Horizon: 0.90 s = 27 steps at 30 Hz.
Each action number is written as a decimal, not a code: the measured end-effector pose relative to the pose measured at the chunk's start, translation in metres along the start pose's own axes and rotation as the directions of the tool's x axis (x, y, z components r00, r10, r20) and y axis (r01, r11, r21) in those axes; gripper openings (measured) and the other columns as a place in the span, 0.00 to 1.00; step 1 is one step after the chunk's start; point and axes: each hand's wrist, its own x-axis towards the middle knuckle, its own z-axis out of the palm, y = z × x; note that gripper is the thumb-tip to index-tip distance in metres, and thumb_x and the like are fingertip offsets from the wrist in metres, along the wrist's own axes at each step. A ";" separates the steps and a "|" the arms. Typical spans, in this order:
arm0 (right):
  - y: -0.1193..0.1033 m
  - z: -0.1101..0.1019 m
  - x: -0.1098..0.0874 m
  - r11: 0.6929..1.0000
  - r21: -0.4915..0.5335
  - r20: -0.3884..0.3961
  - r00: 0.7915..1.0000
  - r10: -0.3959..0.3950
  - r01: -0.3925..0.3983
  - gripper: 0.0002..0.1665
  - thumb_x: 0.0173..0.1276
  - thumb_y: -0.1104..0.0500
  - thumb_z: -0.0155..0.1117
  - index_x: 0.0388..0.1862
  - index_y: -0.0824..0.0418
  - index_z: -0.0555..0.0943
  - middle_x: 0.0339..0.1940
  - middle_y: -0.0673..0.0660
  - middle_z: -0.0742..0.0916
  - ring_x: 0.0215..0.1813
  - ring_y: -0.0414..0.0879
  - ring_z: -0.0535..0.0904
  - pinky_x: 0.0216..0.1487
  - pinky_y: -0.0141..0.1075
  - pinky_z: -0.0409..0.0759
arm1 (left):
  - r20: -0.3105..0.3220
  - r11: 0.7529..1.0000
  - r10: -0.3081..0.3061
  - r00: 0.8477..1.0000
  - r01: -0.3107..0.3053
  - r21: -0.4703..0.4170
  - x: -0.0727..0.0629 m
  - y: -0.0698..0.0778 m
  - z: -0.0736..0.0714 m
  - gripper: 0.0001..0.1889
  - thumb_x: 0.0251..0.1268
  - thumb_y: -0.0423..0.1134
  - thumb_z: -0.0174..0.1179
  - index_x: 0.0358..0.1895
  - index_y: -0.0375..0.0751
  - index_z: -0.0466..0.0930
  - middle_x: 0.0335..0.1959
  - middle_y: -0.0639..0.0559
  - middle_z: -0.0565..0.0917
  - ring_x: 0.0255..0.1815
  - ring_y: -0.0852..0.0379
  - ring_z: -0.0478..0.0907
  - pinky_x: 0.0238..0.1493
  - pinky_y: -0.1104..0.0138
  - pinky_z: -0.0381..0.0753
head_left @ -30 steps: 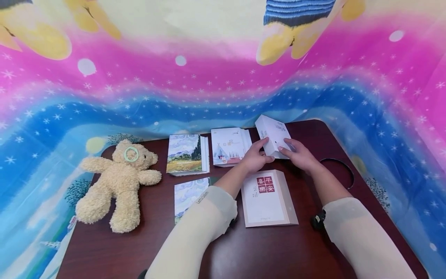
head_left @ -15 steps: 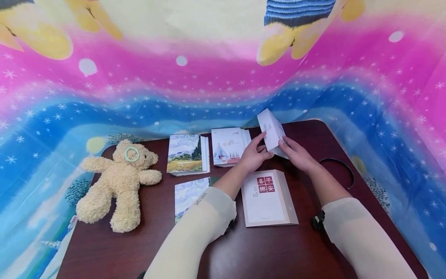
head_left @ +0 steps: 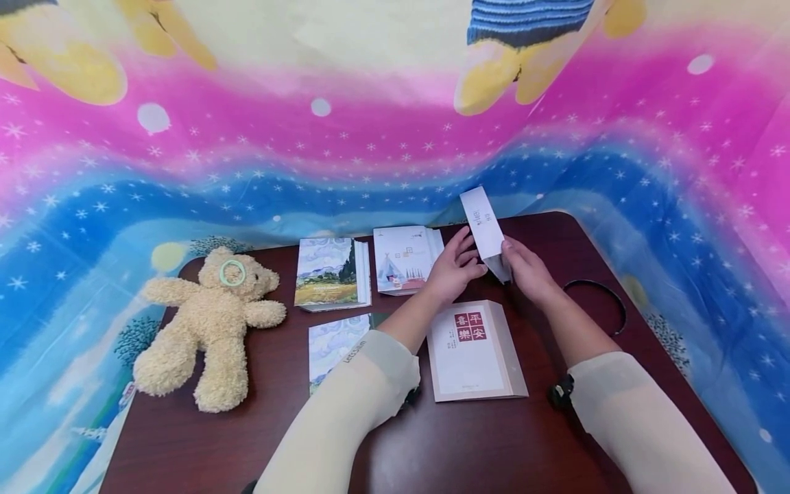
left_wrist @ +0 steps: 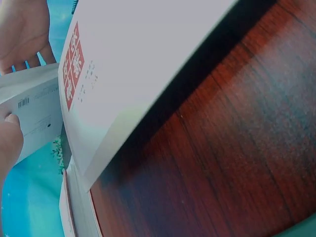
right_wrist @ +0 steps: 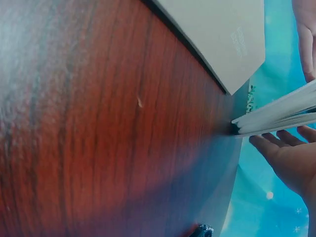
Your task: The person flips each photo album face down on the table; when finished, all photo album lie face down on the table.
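A small white desk calendar [head_left: 484,223] stands tilted on edge near the table's back edge, between both hands. My right hand [head_left: 526,271] holds its right side, the thumb at the near edge and fingers along the far face. In the right wrist view the fingers [right_wrist: 276,143] lie against its cover, and loose page edges show. My left hand [head_left: 453,269] is at its left side with fingers spread. In the left wrist view a fingertip [left_wrist: 11,119] touches the calendar's barcode face [left_wrist: 37,111]. Just nearer lies a larger calendar [head_left: 472,370] with a red seal print.
Left of the hands lie a tent-print calendar [head_left: 398,264] and a landscape-print one [head_left: 327,274]. Another painted one [head_left: 333,346] is partly under the left sleeve. A teddy bear [head_left: 212,315] lies at the left, a thin black band [head_left: 607,295] at the right. Printed cloth [head_left: 370,192] backs the table.
The white calendar has turned from its broad cover facing up to a narrow side facing up, and its top has risen. The left fingers have spread; the right hand has shifted along its edge.
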 end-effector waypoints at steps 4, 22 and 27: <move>-0.002 0.001 -0.002 0.996 0.093 -0.025 1.000 -0.002 0.004 0.44 0.83 0.33 0.35 0.87 0.57 0.51 0.85 0.62 0.58 0.84 0.59 0.50 0.80 0.62 0.50 | 0.011 1.000 0.011 1.000 -0.011 0.024 -0.001 0.001 0.003 0.47 0.67 0.28 0.66 0.84 0.60 0.55 0.79 0.62 0.67 0.71 0.59 0.72 0.68 0.61 0.76; -0.006 0.004 -0.005 0.980 0.197 -0.050 0.998 0.033 -0.023 0.47 0.81 0.32 0.45 0.86 0.58 0.54 0.79 0.67 0.67 0.75 0.64 0.65 0.75 0.66 0.60 | 0.045 0.998 -0.010 0.999 0.007 0.070 -0.004 0.002 0.008 0.44 0.69 0.29 0.65 0.82 0.68 0.58 0.75 0.73 0.69 0.71 0.61 0.73 0.65 0.55 0.79; -0.005 0.005 -0.004 0.971 0.239 -0.054 0.998 0.037 -0.023 0.47 0.80 0.34 0.50 0.85 0.60 0.55 0.78 0.68 0.68 0.73 0.64 0.68 0.73 0.65 0.64 | 0.062 0.998 -0.014 0.998 0.010 0.060 -0.002 0.002 0.008 0.43 0.71 0.28 0.63 0.82 0.67 0.58 0.75 0.73 0.69 0.72 0.60 0.72 0.68 0.54 0.77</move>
